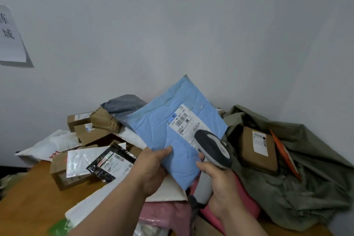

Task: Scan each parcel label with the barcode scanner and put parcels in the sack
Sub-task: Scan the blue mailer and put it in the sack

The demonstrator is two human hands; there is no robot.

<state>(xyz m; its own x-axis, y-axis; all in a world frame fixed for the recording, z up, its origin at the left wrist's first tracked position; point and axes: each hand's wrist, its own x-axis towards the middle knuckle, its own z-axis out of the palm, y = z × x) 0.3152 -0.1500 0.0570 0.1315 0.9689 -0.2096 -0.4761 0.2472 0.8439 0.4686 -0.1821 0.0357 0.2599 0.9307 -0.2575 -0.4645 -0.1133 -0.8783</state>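
While the left hand (151, 170) pinches a blue padded mailer (172, 136) by its lower edge, holding it up over the cluttered worktop (28, 203), the right hand (220, 188) grips a barcode scanner (212, 147) aimed at its white label (186, 122). Quilted and creased, the mailer looks light and floppy, so an edge grip should do. An olive sack (316, 168) lies open just to the right.

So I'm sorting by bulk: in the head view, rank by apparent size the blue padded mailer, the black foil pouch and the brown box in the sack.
1. Blue padded mailer, though nearest the camera.
2. and 3. Brown box and black foil pouch look alike; unranked.
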